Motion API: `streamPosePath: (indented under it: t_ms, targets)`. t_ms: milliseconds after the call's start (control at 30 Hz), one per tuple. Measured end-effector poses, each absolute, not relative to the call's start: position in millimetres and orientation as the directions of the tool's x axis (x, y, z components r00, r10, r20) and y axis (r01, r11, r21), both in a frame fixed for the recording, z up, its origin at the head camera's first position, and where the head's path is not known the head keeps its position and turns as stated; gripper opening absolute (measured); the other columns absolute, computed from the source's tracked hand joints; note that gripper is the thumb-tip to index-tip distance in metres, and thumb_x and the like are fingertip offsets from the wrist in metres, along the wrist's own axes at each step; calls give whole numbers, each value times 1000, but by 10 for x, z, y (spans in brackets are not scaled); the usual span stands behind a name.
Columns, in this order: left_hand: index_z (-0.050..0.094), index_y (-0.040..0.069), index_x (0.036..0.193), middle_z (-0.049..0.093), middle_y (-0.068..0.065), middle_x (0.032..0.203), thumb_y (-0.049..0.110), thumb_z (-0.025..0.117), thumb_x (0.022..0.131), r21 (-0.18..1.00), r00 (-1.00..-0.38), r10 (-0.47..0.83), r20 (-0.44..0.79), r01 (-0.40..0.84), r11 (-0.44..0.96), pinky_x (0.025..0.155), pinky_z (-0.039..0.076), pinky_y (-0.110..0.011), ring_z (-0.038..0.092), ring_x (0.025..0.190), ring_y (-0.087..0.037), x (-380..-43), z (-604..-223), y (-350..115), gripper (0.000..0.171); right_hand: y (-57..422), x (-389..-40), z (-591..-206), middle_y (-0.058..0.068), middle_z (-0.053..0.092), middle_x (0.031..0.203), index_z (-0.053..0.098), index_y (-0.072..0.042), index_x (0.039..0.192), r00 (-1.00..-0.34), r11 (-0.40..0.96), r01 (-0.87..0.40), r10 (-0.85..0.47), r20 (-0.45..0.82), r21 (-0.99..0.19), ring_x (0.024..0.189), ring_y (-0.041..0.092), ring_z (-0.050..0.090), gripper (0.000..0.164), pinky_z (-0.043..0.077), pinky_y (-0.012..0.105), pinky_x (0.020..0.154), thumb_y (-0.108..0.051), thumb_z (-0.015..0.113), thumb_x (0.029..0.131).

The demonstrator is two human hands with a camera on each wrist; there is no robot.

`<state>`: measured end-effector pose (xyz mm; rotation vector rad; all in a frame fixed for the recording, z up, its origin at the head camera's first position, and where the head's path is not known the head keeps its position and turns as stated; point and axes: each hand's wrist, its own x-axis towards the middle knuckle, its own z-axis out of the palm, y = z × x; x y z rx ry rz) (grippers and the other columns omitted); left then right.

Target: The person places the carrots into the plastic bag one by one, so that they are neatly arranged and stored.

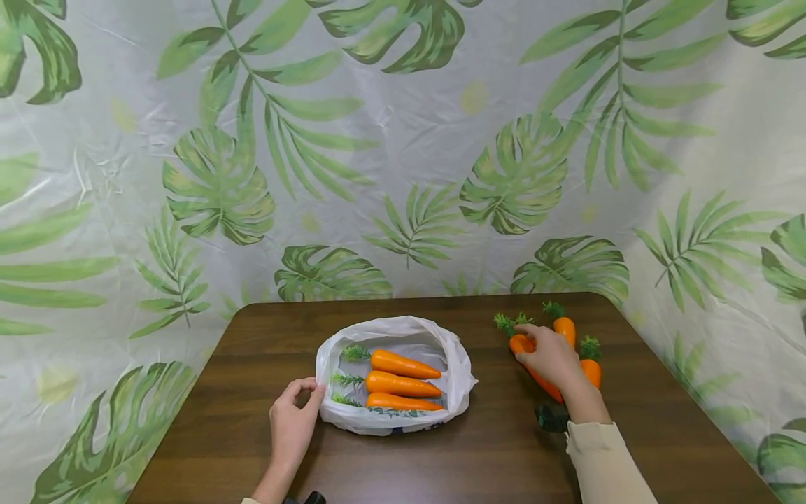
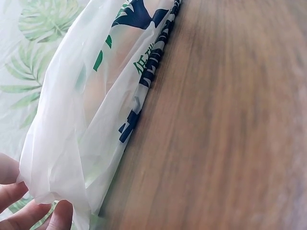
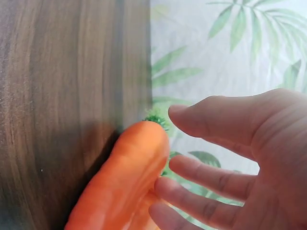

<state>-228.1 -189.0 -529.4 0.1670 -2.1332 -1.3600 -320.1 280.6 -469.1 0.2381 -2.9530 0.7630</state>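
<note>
A leaf-patterned sheet (image 1: 415, 140) backs the brown table (image 1: 478, 465), whose wood leaves room on both sides of the white bag (image 1: 464, 374). The left hand (image 1: 292, 416) pinches the bag's rim; the right hand (image 1: 555, 358), unclenched, is over loose carrots (image 1: 548, 386) near the right edge, and three bagged carrots (image 1: 404, 384) lie side by side.

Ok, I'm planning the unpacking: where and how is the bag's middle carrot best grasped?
Probably from above, around the thick end of the middle carrot, beside its leaves. It tapers toward the tip and lies between a farther carrot and a nearer carrot, while the bag opens upward.
</note>
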Motion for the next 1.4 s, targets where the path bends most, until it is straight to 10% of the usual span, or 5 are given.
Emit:
streamPosePath:
  t_ms: [1400]
  targets:
    - [73,12,83,75,1,96,8,79,86,859,-811,-403,424,220,463,83,48,-25,69,96,-21,-2277,-5281,-1891,8,2551,-3236,-4864,19,63,129,56,-10,142,-987,900,-160,-148,63,-404,104,40,61,66,49,61,85,-20,82,82]
